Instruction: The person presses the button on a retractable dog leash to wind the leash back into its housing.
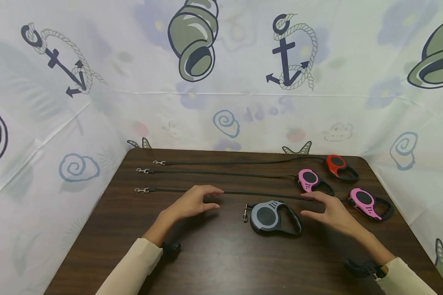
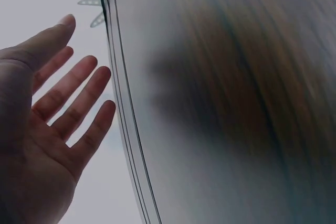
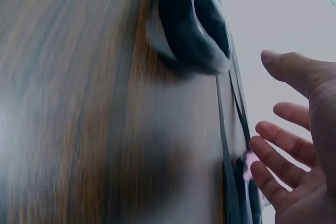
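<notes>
A grey retractable dog leash with a black handle lies near the middle of the table, its metal clip at its left side. My right hand hovers just right of that handle, fingers spread and relaxed, holding nothing. To the left of the clip, my left hand is held over the table with fingers loosely extended and nothing in them. In the right wrist view the black handle shows ahead of the thumb. The left wrist view shows the left palm bare.
Behind the hands, a red leash and two pink leashes, one pink leash and another pink leash, lie at the right. Their black cords stretch left to metal clips. A patterned cloth stands around the brown table.
</notes>
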A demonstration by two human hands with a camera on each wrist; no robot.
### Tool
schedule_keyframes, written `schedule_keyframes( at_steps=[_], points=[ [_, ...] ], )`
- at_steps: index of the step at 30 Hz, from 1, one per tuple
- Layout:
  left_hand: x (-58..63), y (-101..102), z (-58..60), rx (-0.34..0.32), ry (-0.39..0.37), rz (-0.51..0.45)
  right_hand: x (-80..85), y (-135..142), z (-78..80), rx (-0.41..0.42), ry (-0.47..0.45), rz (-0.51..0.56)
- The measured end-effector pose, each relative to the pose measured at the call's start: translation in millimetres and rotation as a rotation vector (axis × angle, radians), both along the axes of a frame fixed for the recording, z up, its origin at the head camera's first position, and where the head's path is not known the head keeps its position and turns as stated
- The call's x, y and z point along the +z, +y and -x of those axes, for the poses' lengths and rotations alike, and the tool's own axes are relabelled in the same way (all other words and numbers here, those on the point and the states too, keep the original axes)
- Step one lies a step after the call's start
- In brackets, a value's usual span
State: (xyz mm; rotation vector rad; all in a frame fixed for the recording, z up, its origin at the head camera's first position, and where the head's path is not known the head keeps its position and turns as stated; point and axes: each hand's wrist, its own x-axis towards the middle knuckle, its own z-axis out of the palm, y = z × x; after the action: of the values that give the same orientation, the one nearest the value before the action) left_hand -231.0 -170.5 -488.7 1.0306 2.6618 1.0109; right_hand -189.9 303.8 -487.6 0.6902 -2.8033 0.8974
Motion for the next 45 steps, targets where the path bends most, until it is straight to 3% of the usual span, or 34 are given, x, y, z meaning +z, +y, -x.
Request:
schedule_keyframes(
  at_steps=[5,11,16,22,39,45],
  points=[
    [0.0,-17,-0.1,0.018,0.012,0.011,3.1,11,-4.4,-0.002,0.011,-0.017],
    [-0.9,-37,1.3,0.040,0.029,-0.050,4.5,24,-5.1,-0.004,0.041,-0.021],
    [-3.1,-59,2.0,0.094,0.031,-0.070,6.0,35,-6.1,-0.005,0.038,-0.005],
    [-5.7,-82,1.3,0.136,0.051,-0.060,4.8,49,-7.9,-0.009,0.023,0.014],
    [-4.1,-137,-3.1,0.270,0.174,0.006,15.8,88,-14.1,-0.064,0.100,-0.052],
    [-4.9,-157,-2.2,0.296,0.199,0.030,15.1,103,-13.5,-0.063,0.165,-0.069]
  ],
)
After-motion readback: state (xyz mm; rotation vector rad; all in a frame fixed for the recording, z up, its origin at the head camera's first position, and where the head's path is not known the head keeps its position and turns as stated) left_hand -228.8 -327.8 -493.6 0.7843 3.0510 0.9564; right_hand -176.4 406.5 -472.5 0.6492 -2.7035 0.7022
